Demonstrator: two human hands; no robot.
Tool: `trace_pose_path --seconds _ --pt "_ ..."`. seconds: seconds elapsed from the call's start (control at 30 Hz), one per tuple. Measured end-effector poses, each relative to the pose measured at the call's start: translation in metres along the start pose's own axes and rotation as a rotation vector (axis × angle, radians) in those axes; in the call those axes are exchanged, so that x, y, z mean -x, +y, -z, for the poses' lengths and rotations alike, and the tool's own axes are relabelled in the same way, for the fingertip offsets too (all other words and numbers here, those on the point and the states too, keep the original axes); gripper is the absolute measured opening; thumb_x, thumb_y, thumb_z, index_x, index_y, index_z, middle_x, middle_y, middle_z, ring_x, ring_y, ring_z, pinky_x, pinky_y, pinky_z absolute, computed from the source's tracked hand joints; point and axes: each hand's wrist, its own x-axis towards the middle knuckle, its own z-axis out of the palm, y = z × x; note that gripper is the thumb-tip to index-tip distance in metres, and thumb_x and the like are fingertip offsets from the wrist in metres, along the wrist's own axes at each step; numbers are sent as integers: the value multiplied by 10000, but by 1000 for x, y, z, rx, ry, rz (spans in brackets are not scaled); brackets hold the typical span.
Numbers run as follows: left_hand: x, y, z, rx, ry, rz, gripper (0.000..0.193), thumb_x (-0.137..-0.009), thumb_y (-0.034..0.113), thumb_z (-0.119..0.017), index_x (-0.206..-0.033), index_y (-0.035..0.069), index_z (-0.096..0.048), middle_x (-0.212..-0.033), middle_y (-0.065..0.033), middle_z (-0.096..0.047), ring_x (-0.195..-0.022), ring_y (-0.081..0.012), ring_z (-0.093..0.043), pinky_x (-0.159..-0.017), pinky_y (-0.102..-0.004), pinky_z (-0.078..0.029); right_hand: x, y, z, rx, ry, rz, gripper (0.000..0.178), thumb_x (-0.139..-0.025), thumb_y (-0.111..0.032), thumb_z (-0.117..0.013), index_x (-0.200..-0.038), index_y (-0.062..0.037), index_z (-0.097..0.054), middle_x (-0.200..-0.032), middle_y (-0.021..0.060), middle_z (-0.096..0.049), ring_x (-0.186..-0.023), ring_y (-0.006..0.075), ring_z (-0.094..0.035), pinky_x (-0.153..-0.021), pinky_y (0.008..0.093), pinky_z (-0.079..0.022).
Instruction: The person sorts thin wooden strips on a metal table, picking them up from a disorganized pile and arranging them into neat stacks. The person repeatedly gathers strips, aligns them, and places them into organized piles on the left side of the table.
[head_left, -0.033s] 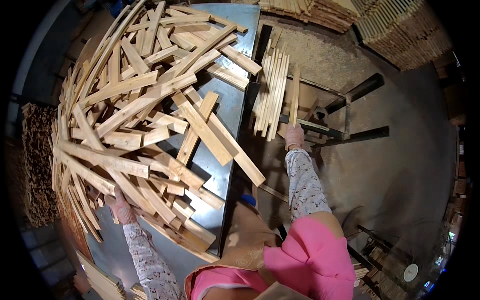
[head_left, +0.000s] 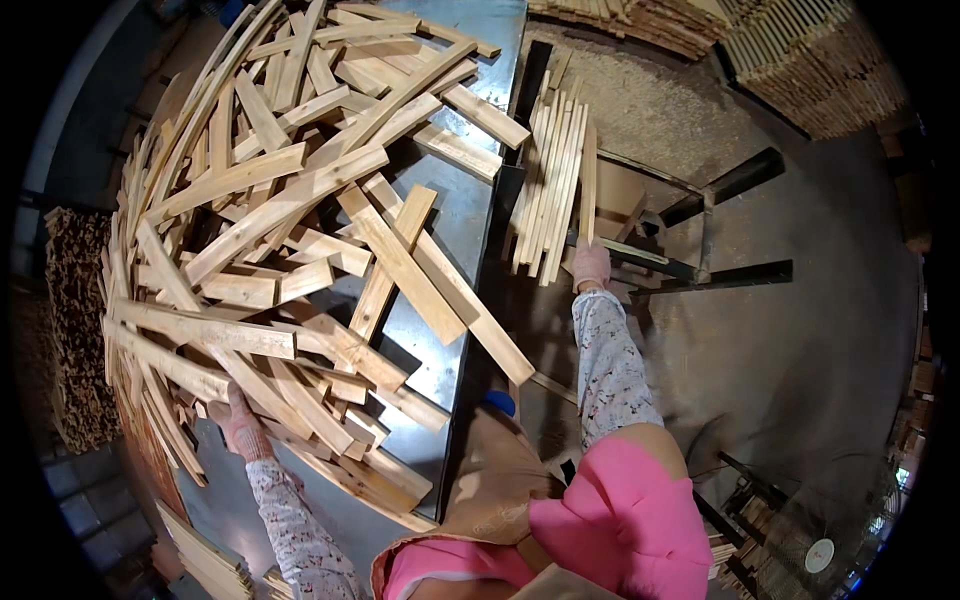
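A big heap of loose wooden slats (head_left: 285,215) lies crisscrossed on the metal table to my left. My left hand (head_left: 243,430), gloved in pale pink, grips the near end of a wooden slat (head_left: 185,368) at the heap's lower edge. Off the table's right side, my gloved right hand (head_left: 591,266) is closed around the near end of another wooden slat (head_left: 588,185). That slat points away from me, alongside a row of lined-up slats (head_left: 548,190) resting on a dark metal frame (head_left: 640,258). My right fingers are partly hidden.
The bare metal tabletop (head_left: 425,375) shows along its right edge. Tall stacks of slats (head_left: 815,75) stand at the far right, with another stack (head_left: 75,330) at far left. Sawdust covers the floor (head_left: 640,100) beyond the frame. A round fan (head_left: 820,555) is at lower right.
The slat in my right hand has shifted left, closer against the lined-up row. My left hand keeps its place at the slat end, with only a slight shift. The view has moved a little.
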Motion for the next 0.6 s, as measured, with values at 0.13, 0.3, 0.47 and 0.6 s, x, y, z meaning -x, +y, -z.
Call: trace_pose_path --seconds 0.13,0.3,0.47,0.6 --pt "18 28 -7 73 -28 299 804 -1020 337 -792 -1616 -21 -388 -1474 -158 -632 -1272 -237 -638 -1079 -365 -532 -43 -9 -12 311 -86 382 415 -1067 -354 -465 -1308 -97 -685 -1332 286 -685 -1222 488 -659 -1038 562 -534" --pt "42 -29 41 712 -233 374 507 -1090 294 -683 -1513 41 -565 -1353 -97 -698 -1221 -234 -683 -1028 -392 -589 -17 -33 -10 593 -264 611 358 -1048 -222 -470 -1308 -113 -692 -1391 246 -675 -1242 448 -667 -1108 526 -516" --pt "46 -31 23 46 -111 49 447 -989 356 -798 -1206 -34 -771 -1099 -88 -787 -1014 -187 -712 -921 -349 -562 -21 -25 66 421 106 828 319 -1080 -198 -477 -1224 -15 -696 -1240 229 -715 -1109 421 -685 -971 485 -550" --pt "126 -13 94 234 -68 374 635 -824 272 -902 -1302 -66 -655 -1146 -171 -767 -1020 -241 -733 -924 -394 -583 191 -190 121 -469 -114 849 583 -1093 -284 -599 -1548 75 -537 -1576 268 -555 -1415 357 -576 -1198 429 -461"
